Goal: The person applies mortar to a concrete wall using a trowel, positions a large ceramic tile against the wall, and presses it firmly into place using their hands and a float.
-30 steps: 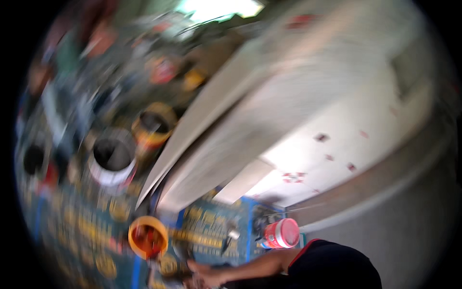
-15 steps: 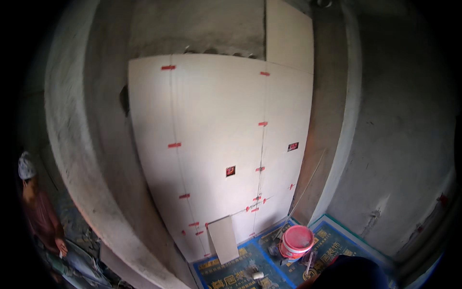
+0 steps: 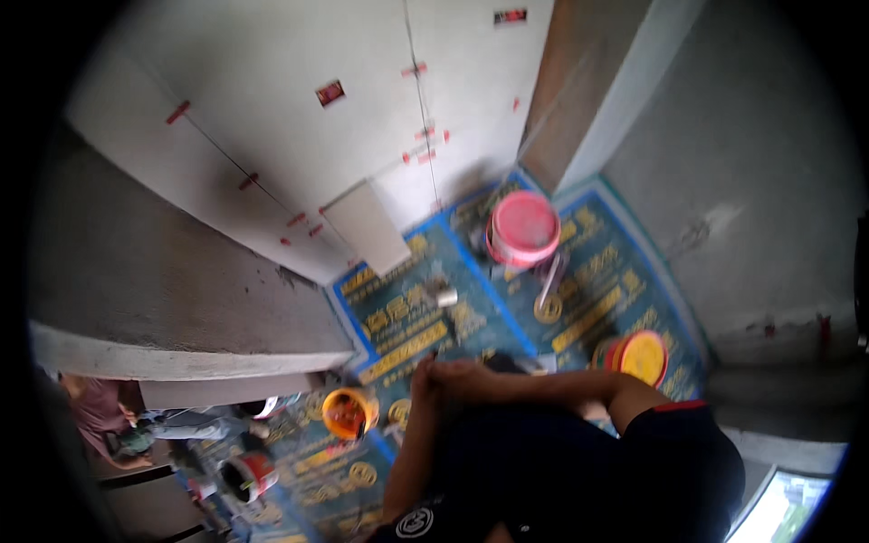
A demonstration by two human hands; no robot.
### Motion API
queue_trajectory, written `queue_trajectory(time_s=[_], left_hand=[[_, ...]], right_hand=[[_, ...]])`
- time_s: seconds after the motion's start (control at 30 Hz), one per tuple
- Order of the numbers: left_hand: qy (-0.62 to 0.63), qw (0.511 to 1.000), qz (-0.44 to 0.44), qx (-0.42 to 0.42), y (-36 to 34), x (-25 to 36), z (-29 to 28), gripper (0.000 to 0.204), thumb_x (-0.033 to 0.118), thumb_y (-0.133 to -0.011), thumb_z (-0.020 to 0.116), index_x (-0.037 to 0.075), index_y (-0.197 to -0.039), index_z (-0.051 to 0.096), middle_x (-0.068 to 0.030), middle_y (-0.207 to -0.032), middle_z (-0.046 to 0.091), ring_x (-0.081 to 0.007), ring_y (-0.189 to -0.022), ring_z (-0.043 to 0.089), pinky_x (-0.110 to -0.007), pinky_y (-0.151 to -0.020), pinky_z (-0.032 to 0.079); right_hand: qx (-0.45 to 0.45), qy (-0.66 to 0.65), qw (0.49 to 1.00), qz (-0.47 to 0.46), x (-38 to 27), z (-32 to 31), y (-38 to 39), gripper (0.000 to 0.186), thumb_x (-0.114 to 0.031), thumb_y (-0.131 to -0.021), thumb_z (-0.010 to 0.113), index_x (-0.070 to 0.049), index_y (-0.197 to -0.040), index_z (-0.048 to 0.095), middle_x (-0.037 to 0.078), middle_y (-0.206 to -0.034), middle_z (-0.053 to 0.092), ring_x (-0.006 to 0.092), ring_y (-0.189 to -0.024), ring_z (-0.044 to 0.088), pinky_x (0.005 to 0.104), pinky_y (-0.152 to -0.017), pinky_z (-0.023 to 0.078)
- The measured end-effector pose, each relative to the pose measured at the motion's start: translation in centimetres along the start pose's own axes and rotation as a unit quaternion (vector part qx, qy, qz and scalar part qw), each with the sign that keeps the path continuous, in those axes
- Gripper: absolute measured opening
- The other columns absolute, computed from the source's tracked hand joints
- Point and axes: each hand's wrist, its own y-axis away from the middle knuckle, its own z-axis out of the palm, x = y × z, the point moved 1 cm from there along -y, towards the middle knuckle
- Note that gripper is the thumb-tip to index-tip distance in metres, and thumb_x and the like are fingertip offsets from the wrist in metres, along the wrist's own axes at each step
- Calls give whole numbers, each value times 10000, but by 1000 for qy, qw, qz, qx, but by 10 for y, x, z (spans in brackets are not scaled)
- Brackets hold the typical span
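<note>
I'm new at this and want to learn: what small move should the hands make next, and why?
Perhaps part the hands and lower one toward the orange bucket: they meet in front of the body, and the bucket stands open to their left with reddish pieces inside.

Blurred hands [image 3: 453,380], exact grip unclear.

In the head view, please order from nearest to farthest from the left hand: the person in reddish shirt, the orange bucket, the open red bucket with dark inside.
From the left hand:
1. Orange bucket, on the floor to its left.
2. Open red bucket, farther left, lower in the picture.
3. Person in reddish shirt, at the far left.
</note>
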Motion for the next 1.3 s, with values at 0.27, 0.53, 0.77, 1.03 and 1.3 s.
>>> queue_trajectory(time_s=[0.27, 0.53, 0.77, 1.03, 1.3], left_hand=[[-89, 992, -77, 37, -13, 37, -24, 298, 222, -985, 426, 47, -1196, 541, -53, -820, 587, -188, -827, 607, -374, -804, 511], [-72, 941, -325, 65, -23, 86, 56, 300, 315, -990, 430, 53, -1065, 554, -105, -1077, 614, -268, -1064, 576, -419, -971, 427], [-596, 636, -243, -426, -31, 52, -7, 336, 217, -1012, 292, 59, -1285, 411, -97, -1288, 476, -221, -1190, 486, -370, -1034, 365], [-404, 767, -422, -266, -5, -6, 21, 217, 205, -967, 438, 54, -1086, 539, -62, -1018, 560, -151, -922, 585, -288, -756, 499], [-420, 739, -527, -26, 41, -4, -25, 377, 420, -942, 522, 86, -769, 504, -62, -601, 508, -167, -495, 493, -271, -441, 378]], right_hand=[[182, -138, 969, 92, -24, -4, 0, 284, -39, -787, 547, -54, -1069, 517, 152, -990, 610, 345, -911, 623, 412, -765, 497], [388, -129, 879, 244, -46, 0, -11, 120, -91, -804, 559, -38, -908, 587, 103, -864, 624, 292, -895, 603, 386, -759, 494], [507, 10, 779, 368, -88, 63, 32, 178, -159, -786, 593, -46, -921, 567, 85, -843, 614, 262, -856, 582, 354, -793, 467], [585, -43, 681, 438, -132, 96, 85, 206, -151, -803, 598, -48, -976, 553, 99, -931, 582, 269, -910, 574, 383, -816, 469], [474, -255, 565, 625, -178, 111, 212, 257, -282, -844, 594, -29, -875, 625, 188, -849, 616, 368, -849, 617, 439, -721, 490]])
